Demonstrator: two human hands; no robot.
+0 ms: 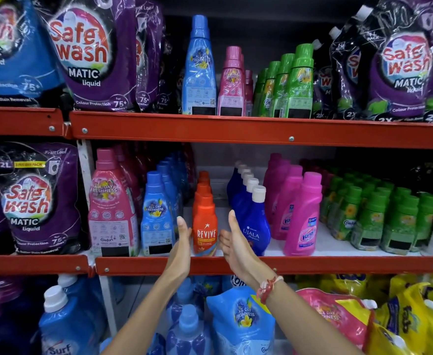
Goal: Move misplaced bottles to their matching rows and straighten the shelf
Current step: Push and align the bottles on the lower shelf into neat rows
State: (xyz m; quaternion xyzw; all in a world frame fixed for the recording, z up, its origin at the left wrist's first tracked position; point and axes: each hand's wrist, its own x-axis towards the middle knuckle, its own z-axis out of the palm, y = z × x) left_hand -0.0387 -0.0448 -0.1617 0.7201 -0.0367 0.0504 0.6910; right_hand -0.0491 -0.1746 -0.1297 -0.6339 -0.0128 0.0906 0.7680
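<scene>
An orange Revive bottle point(205, 226) heads a row of like bottles at the front of the middle shelf point(269, 265). My left hand point(182, 242) is flat and upright at its left side, touching or nearly touching it. My right hand point(232, 242) stands just right of it, thumb up, fingers apart, a small gap from the bottle. Neither hand grips anything. Left of the orange row is a row of blue Comfort bottles point(156, 216). On the right stands a row of dark blue Ujala bottles point(252, 221).
Pink Vanish bottles point(303, 216) and green Comfort bottles point(369, 216) fill the shelf's right part. A large pink Comfort bottle point(111, 203) stands at its left. The top shelf holds blue, pink and green bottles between Safewash pouches point(92, 52). Refill pouches point(243, 319) lie below.
</scene>
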